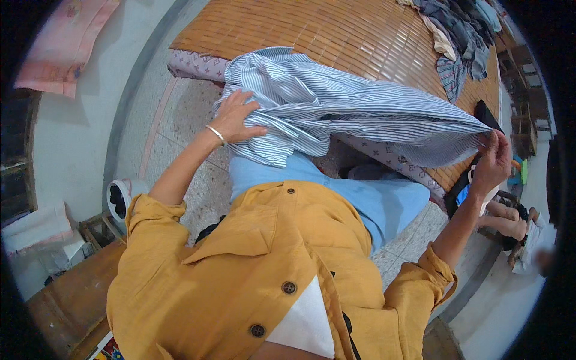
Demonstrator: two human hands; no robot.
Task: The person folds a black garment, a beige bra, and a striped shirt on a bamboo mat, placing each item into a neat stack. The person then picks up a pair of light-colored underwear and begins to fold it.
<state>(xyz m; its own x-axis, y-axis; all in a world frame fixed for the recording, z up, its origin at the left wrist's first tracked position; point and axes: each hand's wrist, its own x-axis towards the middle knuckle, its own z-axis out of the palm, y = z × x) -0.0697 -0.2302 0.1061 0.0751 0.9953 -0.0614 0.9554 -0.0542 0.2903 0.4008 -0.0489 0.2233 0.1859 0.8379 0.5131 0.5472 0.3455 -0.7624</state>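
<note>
A blue-and-white striped shirt (360, 102) lies bunched at its left part and stretched out to the right, across the edge of a bed and my lap. My left hand (240, 117) rests on the bunched cloth with its fingers spread. On the right, my right hand (495, 157) pinches the far end of the shirt between thumb and fingers and holds it raised. Between the hands the cloth hangs in long folds, and the lower layer falls open near the right hand.
The bed has a brown slatted mat (336, 36) over a purple patterned mattress (198, 65). Crumpled clothes (465, 36) lie at its far right. A white bin (123, 195) stands on the floor at left. Another person (507, 222) sits at the right edge.
</note>
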